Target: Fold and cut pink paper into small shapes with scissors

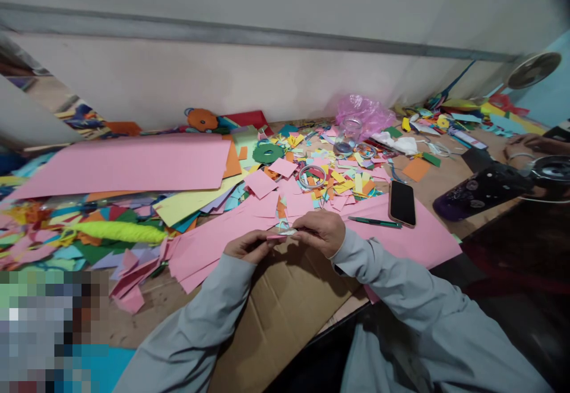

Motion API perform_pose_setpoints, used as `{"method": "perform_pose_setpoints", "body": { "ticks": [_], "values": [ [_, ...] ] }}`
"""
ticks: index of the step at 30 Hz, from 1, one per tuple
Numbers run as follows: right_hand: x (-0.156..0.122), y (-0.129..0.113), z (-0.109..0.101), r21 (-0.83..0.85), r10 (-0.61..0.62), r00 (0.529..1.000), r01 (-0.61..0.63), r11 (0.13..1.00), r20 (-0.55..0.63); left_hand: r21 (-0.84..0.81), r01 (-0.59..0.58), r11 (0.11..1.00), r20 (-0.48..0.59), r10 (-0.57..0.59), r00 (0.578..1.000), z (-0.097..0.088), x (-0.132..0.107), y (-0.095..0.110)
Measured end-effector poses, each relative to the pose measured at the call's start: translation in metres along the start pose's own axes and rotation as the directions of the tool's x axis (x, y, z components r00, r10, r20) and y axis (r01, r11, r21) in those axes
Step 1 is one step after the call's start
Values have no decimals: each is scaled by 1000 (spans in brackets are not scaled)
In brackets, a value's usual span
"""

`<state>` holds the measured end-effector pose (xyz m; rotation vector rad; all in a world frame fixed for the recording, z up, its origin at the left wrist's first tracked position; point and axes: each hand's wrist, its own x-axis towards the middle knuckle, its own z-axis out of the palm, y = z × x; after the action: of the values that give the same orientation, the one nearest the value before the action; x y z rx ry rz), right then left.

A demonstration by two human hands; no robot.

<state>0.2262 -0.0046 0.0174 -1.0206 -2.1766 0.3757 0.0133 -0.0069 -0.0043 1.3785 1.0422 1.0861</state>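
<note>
The left hand [249, 246] and right hand [321, 233], fingers pinched closed, grip a small pink paper strip [278, 237] above the brown cardboard sheet [285, 304]. Folding appears partway; many cut coloured paper scraps [338, 176] lie beyond.

— Where do we look from?
— From our own head, forward and down across the worktable [445, 180], facing the pale wall [267, 78] behind it.
— How near are we?
— Close. The pink paper scrap [276, 237] between our left hand [252, 246] and right hand [321, 233] lies just below centre, and our sleeves [200, 333] run off the bottom edge. This is our single view.
</note>
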Motion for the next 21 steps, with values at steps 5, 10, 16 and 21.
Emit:
{"method": "perform_pose_setpoints", "body": {
  "ticks": [5,10,16,21],
  "values": [
    [2,17,0,1,180,982,-180,984,-62,-81,100,992,-4,-101,995,3,-1,4],
    [8,40,-7,-213,306,945,-325,921,-120,-203,230,952,-22,-239,971,5,-2,1],
    [14,10,-18,-86,92,993,-99,991,-76,-204,227,952,-23,-236,971,4,2,-3],
    [26,-19,-6,9,108,984,-110,994,140,-192,176,966,3,-178,984,4,2,0]
  ]
}}
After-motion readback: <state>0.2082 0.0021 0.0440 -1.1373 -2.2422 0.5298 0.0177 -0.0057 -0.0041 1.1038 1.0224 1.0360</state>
